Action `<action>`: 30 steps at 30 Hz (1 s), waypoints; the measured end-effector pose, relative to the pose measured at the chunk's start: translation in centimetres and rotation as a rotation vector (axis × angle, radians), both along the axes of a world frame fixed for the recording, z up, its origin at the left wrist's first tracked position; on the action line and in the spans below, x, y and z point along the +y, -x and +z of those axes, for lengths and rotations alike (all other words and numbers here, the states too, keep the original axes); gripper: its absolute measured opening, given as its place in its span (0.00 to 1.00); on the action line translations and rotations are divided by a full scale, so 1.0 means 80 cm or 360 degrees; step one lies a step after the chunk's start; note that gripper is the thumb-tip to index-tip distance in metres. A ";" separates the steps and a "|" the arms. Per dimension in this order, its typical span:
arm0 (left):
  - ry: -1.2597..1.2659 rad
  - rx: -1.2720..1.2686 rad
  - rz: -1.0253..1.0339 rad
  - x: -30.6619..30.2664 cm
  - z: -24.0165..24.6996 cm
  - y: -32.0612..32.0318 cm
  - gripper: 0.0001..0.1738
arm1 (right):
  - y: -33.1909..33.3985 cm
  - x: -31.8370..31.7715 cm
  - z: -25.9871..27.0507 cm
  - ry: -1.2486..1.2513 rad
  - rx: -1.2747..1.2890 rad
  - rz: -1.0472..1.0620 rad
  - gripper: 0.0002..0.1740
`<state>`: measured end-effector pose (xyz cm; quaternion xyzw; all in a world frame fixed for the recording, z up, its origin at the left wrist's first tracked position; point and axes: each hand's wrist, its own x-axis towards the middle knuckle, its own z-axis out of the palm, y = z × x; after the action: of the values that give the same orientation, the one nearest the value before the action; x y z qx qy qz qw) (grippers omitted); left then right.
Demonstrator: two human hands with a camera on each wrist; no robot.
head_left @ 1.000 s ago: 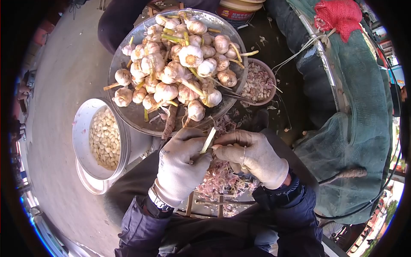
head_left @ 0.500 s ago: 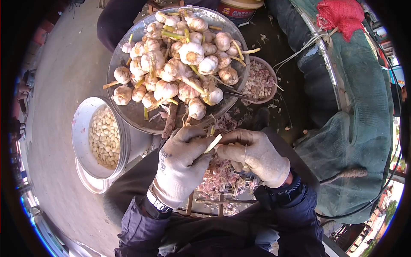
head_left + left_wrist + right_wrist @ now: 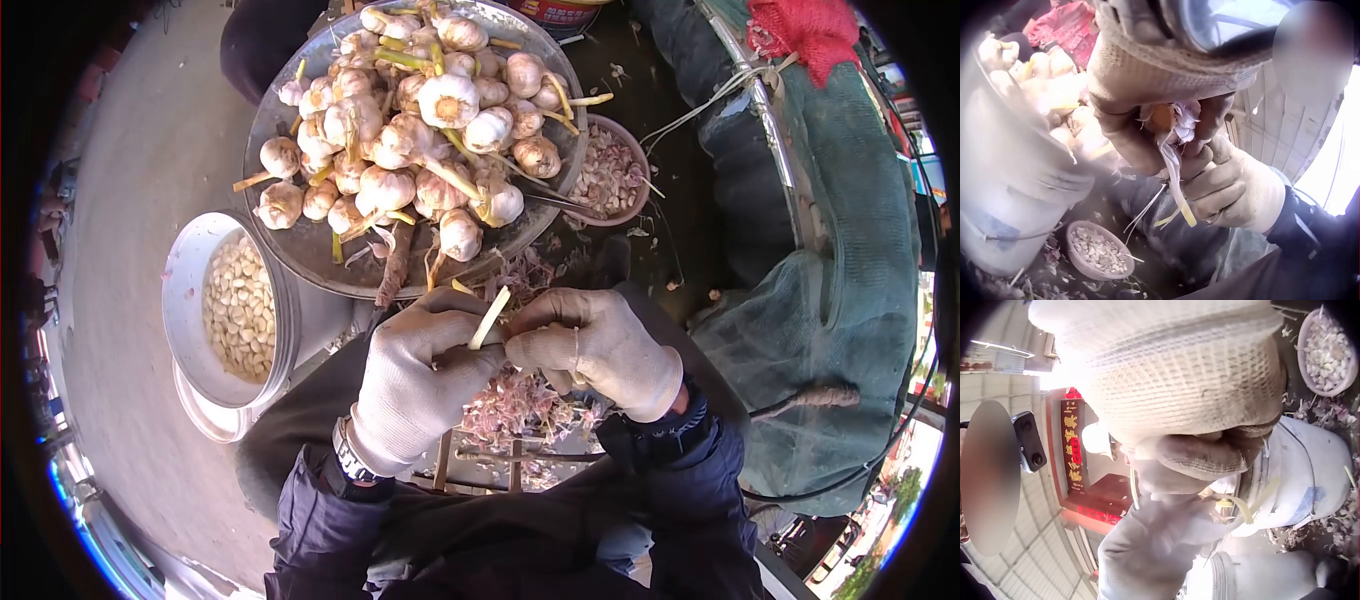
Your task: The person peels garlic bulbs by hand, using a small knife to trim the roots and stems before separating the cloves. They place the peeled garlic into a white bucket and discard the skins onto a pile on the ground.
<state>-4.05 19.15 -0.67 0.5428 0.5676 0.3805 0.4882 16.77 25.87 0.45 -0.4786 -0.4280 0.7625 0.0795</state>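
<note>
Both hands wear pale knitted work gloves and meet over the lap in the head view. My left hand (image 3: 425, 365) grips a garlic bulb, whose pale stem (image 3: 489, 318) pokes up between the hands. In the left wrist view the bulb (image 3: 1180, 125) shows under the curled fingers, with loose papery skin and a strip of stem hanging down. My right hand (image 3: 600, 350) has its fingers and thumb curled in and pinches at the bulb beside the left fingertips. Most of the bulb is hidden by the gloves in the head view.
Ahead stands a wide metal pan (image 3: 290, 245) heaped with garlic bulbs. On the left is a white bucket (image 3: 190, 300) holding peeled cloves (image 3: 238, 310). A pink bowl (image 3: 640, 165) of cloves and skins sits at right. Garlic skins (image 3: 515, 410) litter the ground below the hands.
The stem tipped to the right half a second ago and now stands more upright. The hands stay together at the bulb, and the head view has shifted slightly.
</note>
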 end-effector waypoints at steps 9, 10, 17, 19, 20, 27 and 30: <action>0.0173 -0.0134 0.0106 -0.006 0.004 -0.002 0.08 | 0.011 -0.008 -0.006 -0.0241 -0.0109 0.0048 0.16; 0.0184 -0.0132 0.0127 -0.007 0.003 -0.003 0.08 | 0.013 -0.012 -0.013 -0.0243 -0.0111 0.0049 0.16; 0.0265 -0.0295 0.0258 -0.008 -0.005 0.006 0.08 | 0.022 -0.023 -0.018 -0.0215 0.0105 -0.0091 0.21; 0.0238 -0.0243 0.0238 -0.008 -0.005 0.008 0.08 | 0.024 -0.027 -0.027 -0.0255 0.0254 -0.0166 0.21; 0.0212 -0.0191 0.0221 -0.008 -0.005 0.009 0.08 | 0.025 -0.027 -0.027 -0.0256 0.0254 -0.0164 0.21; 0.0407 -0.0505 0.0559 -0.005 0.015 0.019 0.08 | 0.025 -0.028 -0.022 -0.0248 0.0159 0.0021 0.16; 0.0324 -0.0385 0.0480 -0.003 0.024 0.031 0.08 | 0.021 -0.015 -0.011 -0.0075 0.0170 -0.0050 0.16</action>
<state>-6.54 18.93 1.27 0.3501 0.6152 0.4522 0.5426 15.09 24.65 -0.44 -0.4417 -0.4335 0.7754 0.1254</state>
